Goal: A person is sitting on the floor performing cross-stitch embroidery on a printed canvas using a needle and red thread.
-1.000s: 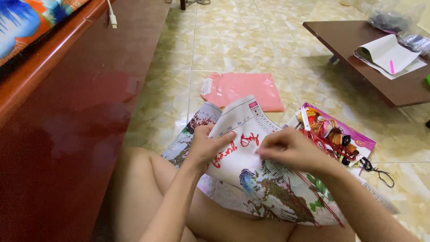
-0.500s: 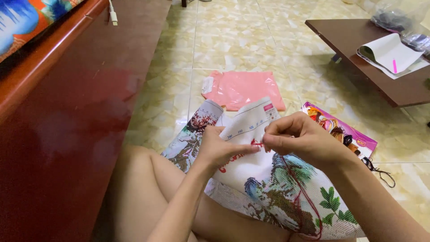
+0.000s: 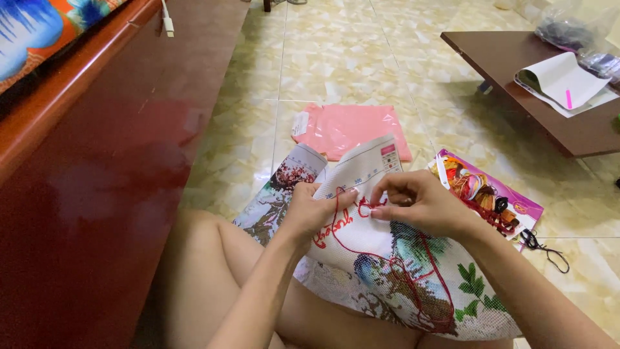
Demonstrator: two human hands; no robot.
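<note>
embroidery cloth (image 3: 387,271) on lap, left hand (image 3: 316,213) gripping its fold, right hand (image 3: 420,203) pinching red thread (image 3: 445,284)

A needle, if one sits between the pinched fingertips (image 3: 380,208) of the right hand (image 3: 420,205), is too small to make out. The left hand (image 3: 314,210) covers part of the embroidery cloth (image 3: 387,271), whose lower end runs off the bottom edge. Both forearms are cut by the frame. The low wooden surface (image 3: 549,110) is cropped at right, along with clear bags (image 3: 568,26) whose contents stay unclear. The thread packet's (image 3: 484,194) skeins blur together.
</note>
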